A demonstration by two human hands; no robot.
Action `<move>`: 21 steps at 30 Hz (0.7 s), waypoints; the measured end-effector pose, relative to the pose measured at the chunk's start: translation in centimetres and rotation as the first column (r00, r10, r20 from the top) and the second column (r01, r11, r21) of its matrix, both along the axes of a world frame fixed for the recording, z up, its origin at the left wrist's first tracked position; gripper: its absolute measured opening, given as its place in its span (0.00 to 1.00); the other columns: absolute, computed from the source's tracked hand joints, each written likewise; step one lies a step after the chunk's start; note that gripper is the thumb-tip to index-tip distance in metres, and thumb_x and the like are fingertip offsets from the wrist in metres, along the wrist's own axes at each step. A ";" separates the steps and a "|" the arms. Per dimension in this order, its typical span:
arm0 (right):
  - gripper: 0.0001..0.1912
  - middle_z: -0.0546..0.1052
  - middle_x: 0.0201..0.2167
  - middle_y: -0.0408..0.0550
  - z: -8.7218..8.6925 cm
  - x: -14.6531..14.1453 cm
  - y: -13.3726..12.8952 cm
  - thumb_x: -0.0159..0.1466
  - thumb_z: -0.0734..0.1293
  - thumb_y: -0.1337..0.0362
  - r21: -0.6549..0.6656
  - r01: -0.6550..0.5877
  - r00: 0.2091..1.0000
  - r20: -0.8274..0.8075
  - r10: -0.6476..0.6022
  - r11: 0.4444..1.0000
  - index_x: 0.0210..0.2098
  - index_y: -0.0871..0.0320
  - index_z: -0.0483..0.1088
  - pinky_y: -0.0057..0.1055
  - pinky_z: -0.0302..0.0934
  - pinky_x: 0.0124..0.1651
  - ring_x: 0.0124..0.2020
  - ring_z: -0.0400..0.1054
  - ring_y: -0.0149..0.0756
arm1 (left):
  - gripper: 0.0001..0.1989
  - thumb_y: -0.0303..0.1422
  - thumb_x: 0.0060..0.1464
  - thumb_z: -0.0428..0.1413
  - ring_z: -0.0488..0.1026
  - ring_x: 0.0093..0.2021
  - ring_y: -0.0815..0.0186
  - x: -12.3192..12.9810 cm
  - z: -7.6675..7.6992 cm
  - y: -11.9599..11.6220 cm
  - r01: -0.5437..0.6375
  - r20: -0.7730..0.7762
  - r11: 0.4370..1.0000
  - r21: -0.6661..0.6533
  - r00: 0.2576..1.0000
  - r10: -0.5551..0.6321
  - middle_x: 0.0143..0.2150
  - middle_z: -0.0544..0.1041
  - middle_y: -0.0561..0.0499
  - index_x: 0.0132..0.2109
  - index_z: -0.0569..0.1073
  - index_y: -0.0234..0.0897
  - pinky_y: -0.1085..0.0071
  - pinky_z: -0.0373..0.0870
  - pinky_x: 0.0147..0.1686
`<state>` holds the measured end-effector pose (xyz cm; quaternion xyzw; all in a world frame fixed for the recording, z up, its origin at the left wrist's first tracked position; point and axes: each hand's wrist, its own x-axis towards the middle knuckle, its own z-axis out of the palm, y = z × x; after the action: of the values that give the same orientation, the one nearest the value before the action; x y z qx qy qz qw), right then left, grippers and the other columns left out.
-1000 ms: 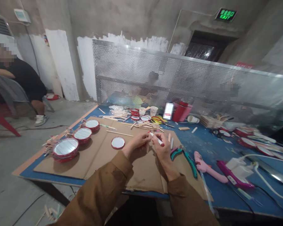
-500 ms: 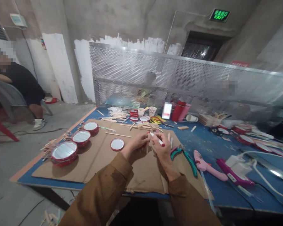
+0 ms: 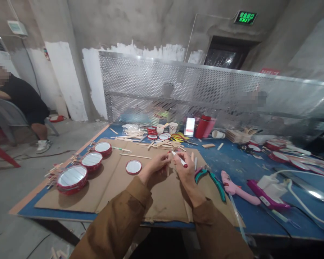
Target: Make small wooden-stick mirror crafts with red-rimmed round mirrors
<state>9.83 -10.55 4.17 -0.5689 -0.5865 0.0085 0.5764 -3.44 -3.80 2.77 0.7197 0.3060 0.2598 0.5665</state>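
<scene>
My right hand [image 3: 186, 168] is closed round a white marker with a red end [image 3: 181, 160], its tip pointing up and left. Close beside it, my left hand [image 3: 157, 167] pinches a short, pale wooden stick [image 3: 167, 169], partly covered by the fingers. The marker's tip is near the top of this stick; whether they touch I cannot tell. Both hands are above a sheet of brown cardboard [image 3: 110, 194]. Left of them lies a round red-rimmed lid [image 3: 133, 167]. Behind the hands is a pile of wooden sticks [image 3: 164, 144].
Red-rimmed drums with sticks [image 3: 72, 177] line the cardboard's left side. To the right lie teal-handled pliers [image 3: 217, 183], a pink glue gun [image 3: 237, 190] and a purple power strip [image 3: 267, 196] with cables. A red bottle [image 3: 203, 126] stands before the perforated metal panel [image 3: 140, 82]. A person sits far left.
My view has shifted slightly, so the surroundings sit a little lower and further left. Both hands keep almost the same pose, holding the stick and the marker.
</scene>
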 end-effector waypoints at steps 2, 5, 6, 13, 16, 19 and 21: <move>0.09 0.77 0.23 0.43 0.1 0.0 0.0 0.62 0.62 0.56 0.006 -0.008 1.000 -0.016 0.008 1.000 0.32 0.55 0.68 0.38 0.64 0.42 0.27 0.70 0.37 | 0.18 0.48 0.60 0.50 0.60 0.13 0.76 0.0 0.0 0.0 0.005 0.001 1.000 -0.002 1.000 -0.005 0.18 0.63 0.60 0.37 0.65 0.37 0.80 0.56 0.15; 0.10 0.76 0.23 0.44 0.1 0.0 0.0 0.62 0.62 0.56 -0.017 -0.045 0.999 0.013 0.046 0.999 0.31 0.55 0.68 0.38 0.64 0.42 0.28 0.70 0.37 | 0.17 0.48 0.60 0.49 0.60 0.13 0.76 0.0 0.0 0.0 0.020 0.018 1.000 0.006 1.000 -0.020 0.19 0.63 0.60 0.37 0.66 0.36 0.80 0.56 0.14; 0.10 0.76 0.23 0.44 0.1 0.0 0.0 0.62 0.62 0.56 -0.022 -0.043 0.999 0.021 0.043 0.999 0.31 0.55 0.68 0.38 0.64 0.42 0.29 0.70 0.37 | 0.17 0.47 0.60 0.49 0.60 0.13 0.76 0.0 0.1 0.0 0.017 0.020 1.000 0.008 1.000 -0.017 0.19 0.63 0.60 0.38 0.66 0.36 0.79 0.56 0.14; 0.10 0.76 0.23 0.44 0.0 0.1 0.0 0.63 0.62 0.56 -0.015 -0.050 0.998 0.030 0.050 0.999 0.32 0.56 0.68 0.37 0.63 0.42 0.28 0.70 0.36 | 0.18 0.48 0.59 0.50 0.60 0.14 0.76 0.0 0.2 -0.1 0.008 0.025 1.000 0.002 1.000 -0.008 0.18 0.62 0.60 0.39 0.68 0.35 0.80 0.55 0.15; 0.10 0.76 0.24 0.45 -0.1 0.1 0.1 0.63 0.62 0.57 -0.028 -0.035 0.998 0.051 0.037 0.999 0.31 0.55 0.68 0.35 0.63 0.40 0.29 0.70 0.36 | 0.19 0.48 0.59 0.51 0.60 0.14 0.76 0.1 0.1 -0.1 -0.003 0.038 1.000 -0.002 0.999 0.003 0.17 0.62 0.60 0.38 0.68 0.34 0.80 0.55 0.16; 0.10 0.77 0.25 0.44 -0.2 0.1 0.1 0.63 0.62 0.57 -0.020 -0.009 1.000 0.023 0.009 1.000 0.31 0.55 0.68 0.35 0.63 0.40 0.28 0.70 0.35 | 0.19 0.49 0.59 0.50 0.59 0.13 0.76 0.2 0.0 0.0 -0.016 0.020 1.000 0.002 1.000 0.016 0.17 0.62 0.60 0.37 0.66 0.35 0.79 0.54 0.15; 0.10 0.76 0.24 0.44 -0.2 0.1 0.1 0.63 0.61 0.57 -0.021 -0.027 0.999 0.034 0.027 0.999 0.31 0.55 0.68 0.35 0.63 0.40 0.27 0.69 0.35 | 0.18 0.49 0.59 0.50 0.59 0.12 0.76 0.2 0.0 0.0 -0.008 0.016 1.000 0.001 1.000 0.008 0.17 0.63 0.60 0.36 0.65 0.36 0.79 0.54 0.14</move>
<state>9.95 -10.45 3.98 -0.5669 -0.6038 0.0126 0.5602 -3.29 -3.83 2.74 0.7166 0.3043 0.2679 0.5675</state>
